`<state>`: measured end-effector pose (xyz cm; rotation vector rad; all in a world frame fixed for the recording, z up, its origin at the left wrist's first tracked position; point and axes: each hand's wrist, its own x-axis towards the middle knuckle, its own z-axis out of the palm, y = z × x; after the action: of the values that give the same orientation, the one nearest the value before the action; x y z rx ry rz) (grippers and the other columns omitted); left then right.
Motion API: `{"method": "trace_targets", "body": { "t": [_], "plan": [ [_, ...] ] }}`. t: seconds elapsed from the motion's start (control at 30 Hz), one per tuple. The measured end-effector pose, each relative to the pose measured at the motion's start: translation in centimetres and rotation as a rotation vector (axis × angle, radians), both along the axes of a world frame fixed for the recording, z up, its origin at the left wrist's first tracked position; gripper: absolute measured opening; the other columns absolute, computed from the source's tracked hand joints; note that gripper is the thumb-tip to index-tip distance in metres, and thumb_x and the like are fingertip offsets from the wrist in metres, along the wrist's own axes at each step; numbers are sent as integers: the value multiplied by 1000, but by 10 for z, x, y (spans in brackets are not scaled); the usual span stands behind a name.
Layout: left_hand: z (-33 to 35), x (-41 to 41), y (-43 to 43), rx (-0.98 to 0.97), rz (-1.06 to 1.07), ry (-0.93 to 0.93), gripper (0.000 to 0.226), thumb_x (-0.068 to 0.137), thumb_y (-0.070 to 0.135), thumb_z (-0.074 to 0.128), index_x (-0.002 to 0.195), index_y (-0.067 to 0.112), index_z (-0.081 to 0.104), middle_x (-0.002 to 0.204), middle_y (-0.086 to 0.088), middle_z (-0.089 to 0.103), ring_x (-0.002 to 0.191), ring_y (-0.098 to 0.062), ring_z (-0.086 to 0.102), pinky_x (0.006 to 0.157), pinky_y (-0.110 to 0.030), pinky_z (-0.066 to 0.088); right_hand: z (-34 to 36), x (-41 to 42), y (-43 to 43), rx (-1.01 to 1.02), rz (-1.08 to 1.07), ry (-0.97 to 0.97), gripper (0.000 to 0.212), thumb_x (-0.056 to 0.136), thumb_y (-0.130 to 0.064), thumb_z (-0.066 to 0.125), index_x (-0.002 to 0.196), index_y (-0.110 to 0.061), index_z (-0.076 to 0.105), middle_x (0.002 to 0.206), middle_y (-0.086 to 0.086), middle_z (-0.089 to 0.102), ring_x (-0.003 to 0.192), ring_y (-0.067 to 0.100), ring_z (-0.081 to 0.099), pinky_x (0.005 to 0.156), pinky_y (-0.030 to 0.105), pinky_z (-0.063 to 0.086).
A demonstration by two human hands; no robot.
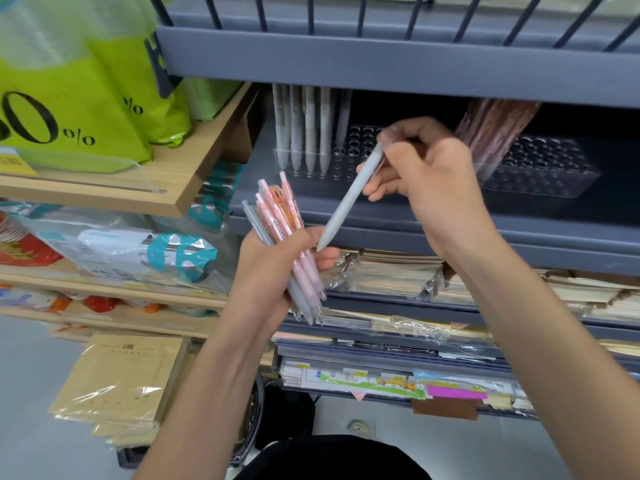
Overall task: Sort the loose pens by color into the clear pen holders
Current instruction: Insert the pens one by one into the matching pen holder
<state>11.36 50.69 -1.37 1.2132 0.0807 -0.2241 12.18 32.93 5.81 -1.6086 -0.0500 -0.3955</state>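
A person's right hand [429, 181] pinches one grey pen [349, 195] before the shelf; the left hand [273, 271] grips a bundle [287, 244] of pink and grey. Grey pens already fill the far-left holder [346, 150]; the right holder [540, 168] keeps pink.

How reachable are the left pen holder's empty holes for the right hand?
Probably yes: the right hand, gripping a grey pen, hovers by the clear pen holder; nothing covers its empty holes.
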Motion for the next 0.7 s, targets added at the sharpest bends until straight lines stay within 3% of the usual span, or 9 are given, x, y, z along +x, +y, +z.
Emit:
{"method": "trace_targets", "body": {
  "t": [0.1,0.27,0.37,0.43,0.6,0.7],
  "plan": [
    [3,1,-2,27,11,-8,43,90,0,63,60,28,77,61,-3,68,56,-15,66,53,-25,56,-6,-4,5,-28,58,22,9,92,-10,66,95,-10,57,74,16,72,60,28,69,56,33,58],
    [2,6,0,-1,66,-1,42,88,0,65,58,27,76,58,-4,67,52,-14,66,49,-25,55,-11,-2,4,-24,115,97,4,90,-5,67,93,-7,66,76,12,74,65,20,71,61,26,58],
    [1,6,4,-51,59,3,16,85,1,71,78,16,68,57,-1,61,49,-16,60,48,-26,51,-3,8,-4,62,4,36,7,92,-2,63,92,-9,64,72,2,73,66,19,71,66,26,59],
    [-1,7,8,-63,65,10,18,87,6,72,90,15,57,62,1,60,51,-16,59,49,-27,50,3,16,-12,64,-106,-38,10,91,-1,64,90,-11,63,71,-2,74,69,18,72,71,28,60],
    [-2,8,16,-72,61,-3,23,83,15,72,94,17,52,61,5,57,51,-16,58,44,-26,48,5,42,-18,-85,-300,-82,31,91,4,59,74,-21,64,64,-13,71,67,8,69,75,28,59],
    [0,9,20,-59,37,-20,24,80,17,71,93,17,51,58,6,57,49,-16,57,44,-26,48,2,60,-13,-245,-382,-41,18,91,-14,63,76,-21,68,74,-6,72,79,16,71,87,39,57]
  ]
}}
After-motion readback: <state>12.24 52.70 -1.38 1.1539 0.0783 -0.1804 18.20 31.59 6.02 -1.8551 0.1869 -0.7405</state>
